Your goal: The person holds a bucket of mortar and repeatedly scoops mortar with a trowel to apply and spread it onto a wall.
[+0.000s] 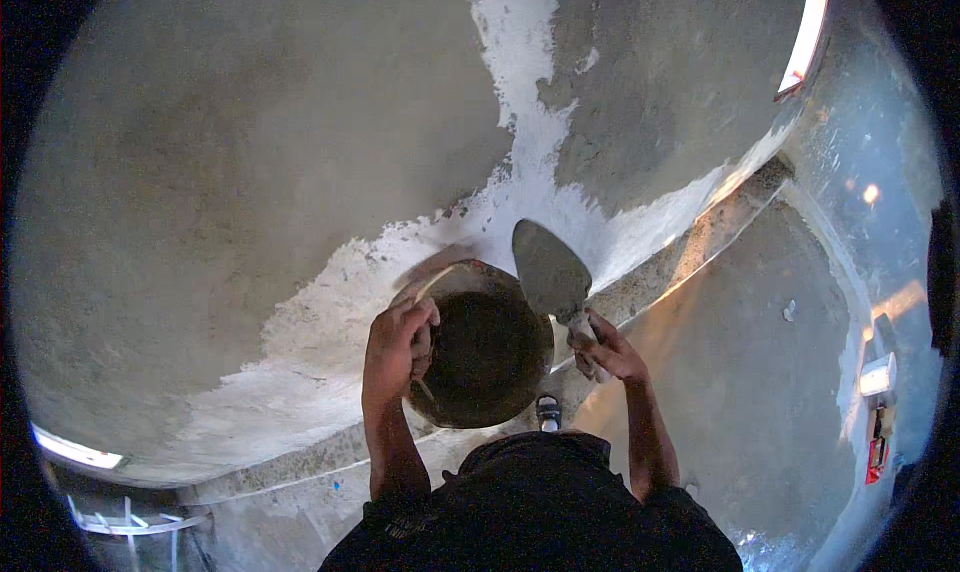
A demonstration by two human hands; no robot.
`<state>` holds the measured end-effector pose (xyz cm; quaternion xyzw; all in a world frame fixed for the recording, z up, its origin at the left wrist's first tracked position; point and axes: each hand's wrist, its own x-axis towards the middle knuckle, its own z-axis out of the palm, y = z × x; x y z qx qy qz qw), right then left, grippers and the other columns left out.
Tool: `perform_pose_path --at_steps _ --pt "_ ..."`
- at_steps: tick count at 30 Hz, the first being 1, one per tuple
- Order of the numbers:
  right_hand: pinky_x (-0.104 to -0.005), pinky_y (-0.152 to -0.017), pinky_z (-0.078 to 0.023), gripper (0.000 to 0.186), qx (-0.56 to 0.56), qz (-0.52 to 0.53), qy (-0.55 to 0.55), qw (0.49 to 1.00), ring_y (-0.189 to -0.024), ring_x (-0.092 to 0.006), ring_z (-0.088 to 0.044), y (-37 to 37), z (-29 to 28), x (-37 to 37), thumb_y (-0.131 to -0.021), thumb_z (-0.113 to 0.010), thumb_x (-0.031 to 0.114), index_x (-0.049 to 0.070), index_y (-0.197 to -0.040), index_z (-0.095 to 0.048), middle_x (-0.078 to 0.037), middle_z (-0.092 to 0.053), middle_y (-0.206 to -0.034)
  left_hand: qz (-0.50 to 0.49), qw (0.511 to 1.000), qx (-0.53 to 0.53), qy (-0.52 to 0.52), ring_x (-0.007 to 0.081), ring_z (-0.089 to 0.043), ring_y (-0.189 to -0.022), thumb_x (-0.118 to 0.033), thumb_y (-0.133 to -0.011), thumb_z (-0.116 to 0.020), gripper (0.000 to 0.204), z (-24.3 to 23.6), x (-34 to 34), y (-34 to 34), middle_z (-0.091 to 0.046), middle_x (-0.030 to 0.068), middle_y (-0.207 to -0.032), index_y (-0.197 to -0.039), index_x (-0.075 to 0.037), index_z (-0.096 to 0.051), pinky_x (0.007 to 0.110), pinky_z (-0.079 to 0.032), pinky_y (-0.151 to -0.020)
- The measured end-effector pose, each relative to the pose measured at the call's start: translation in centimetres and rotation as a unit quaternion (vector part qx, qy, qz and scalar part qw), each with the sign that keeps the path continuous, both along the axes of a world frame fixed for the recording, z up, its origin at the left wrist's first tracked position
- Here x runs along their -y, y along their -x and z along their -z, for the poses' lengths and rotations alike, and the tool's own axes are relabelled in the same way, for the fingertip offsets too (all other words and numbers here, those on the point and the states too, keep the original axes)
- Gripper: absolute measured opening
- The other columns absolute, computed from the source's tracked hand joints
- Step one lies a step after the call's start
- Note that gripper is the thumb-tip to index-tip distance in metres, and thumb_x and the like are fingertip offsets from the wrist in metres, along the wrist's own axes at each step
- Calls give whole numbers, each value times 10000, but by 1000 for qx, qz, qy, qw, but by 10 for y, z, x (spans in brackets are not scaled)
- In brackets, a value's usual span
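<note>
My left hand [402,344] is closed around the pale handle at the left side of a dark round bucket [478,357]. The bucket's mouth faces up at me; its inside is dark, so I cannot make out what is in it. In my right hand [612,352] is the grip of a trowel [550,270], fingers wrapped round it. The broad grey blade points up and away, just past the bucket's right rim. Beyond both stands a grey plastered wall [260,172] with a rough white patch [535,162] running down it and spreading along its foot.
A narrow ledge [690,257] runs along the wall's base. My sandalled foot [548,412] shows below the bucket. At the far right are a white box [878,374] and a red object [876,460]. A pale metal frame [135,527] stands at the lower left.
</note>
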<state>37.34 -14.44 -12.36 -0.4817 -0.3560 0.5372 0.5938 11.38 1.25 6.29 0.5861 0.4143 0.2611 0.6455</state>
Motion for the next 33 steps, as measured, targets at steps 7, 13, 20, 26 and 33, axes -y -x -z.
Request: perform_pose_path --at_steps 7,13,20,26,33 --pt "-246 -482 -419 411 -102 3 -85 991 -567 -99 -506 -10 1 -65 -890 -481 417 18 -985 -514 -28 -537 -684 -105 930 -192 -296 70 -403 -545 -236 -841 -579 272 12 -4 -15 -483 19 -568 -782 30 -592 249 -345 -506" --pt "-234 -518 -409 553 -23 127 -190 973 -576 -80 -465 15 58 -112 -895 -407 507 5 -1108 -501 -6 -529 -705 -100 953 -192 -211 62 -409 -563 -196 -839 -564 222 -2 -2 -9 -502 -16 -609 -827 21 -610 252 -344 -504" --pt "-244 -405 -380 406 -59 163 -125 977 -459 -99 -450 34 7 -124 -928 -375 415 35 -960 -515 -17 -494 -616 -80 975 -168 -126 58 -391 -467 -195 -823 -574 182 4 -16 25 -490 -19 -567 -835 -22 -627 234 -297 -449" --pt "-262 -397 -405 244 -44 246 -130 960 -474 -98 -472 52 29 -143 -933 -423 293 52 -935 -460 -24 -490 -624 -35 968 -219 -118 129 -513 -602 -299 -834 -534 293 1 -23 51 -599 44 -699 -818 -23 -630 283 -417 -574" --pt "-246 -365 -379 243 29 312 -107 943 -413 -87 -434 72 13 -161 -938 -429 293 50 -920 -437 -21 -479 -572 -55 965 -185 -178 54 -362 -418 -252 -821 -559 238 13 -29 72 -459 -18 -521 -798 -23 -621 228 -252 -399"
